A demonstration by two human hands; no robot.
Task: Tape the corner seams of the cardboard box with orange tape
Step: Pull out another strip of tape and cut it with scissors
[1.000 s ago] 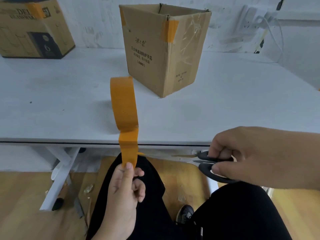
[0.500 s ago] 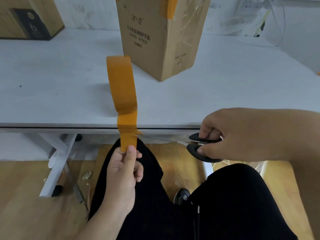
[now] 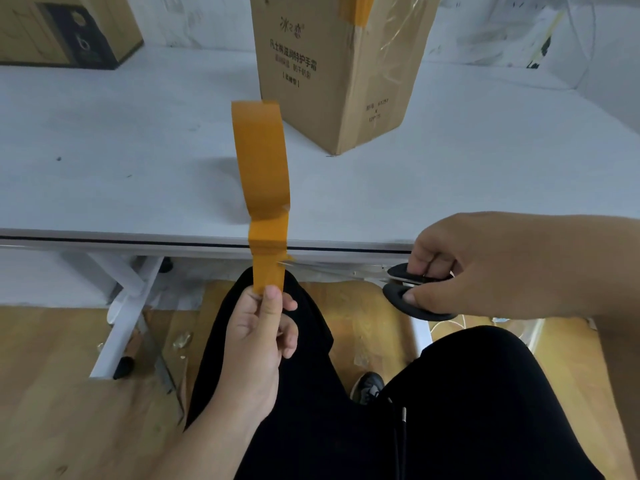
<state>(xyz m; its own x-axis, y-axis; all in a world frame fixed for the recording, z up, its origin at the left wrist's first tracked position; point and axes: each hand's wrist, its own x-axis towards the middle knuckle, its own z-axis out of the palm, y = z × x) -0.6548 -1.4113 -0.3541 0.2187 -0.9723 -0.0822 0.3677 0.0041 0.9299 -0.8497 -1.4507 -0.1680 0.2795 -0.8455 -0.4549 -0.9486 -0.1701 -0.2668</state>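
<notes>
This looks like a plain workroom or packing corner rather than a home. A long white table [image 3: 138, 140] on white metal legs [image 3: 121, 327] fills the upper half of the frame, set against a scuffed white wall [image 3: 194, 19]. Cardboard boxes stand on it: a printed one [image 3: 332, 81] at upper centre and a second [image 3: 59, 32] in the upper left corner. A cable [image 3: 588, 39] hangs by the wall at upper right. Below lies a wood-pattern floor [image 3: 52, 393] littered with small scraps (apparently clear tape offcuts).
</notes>
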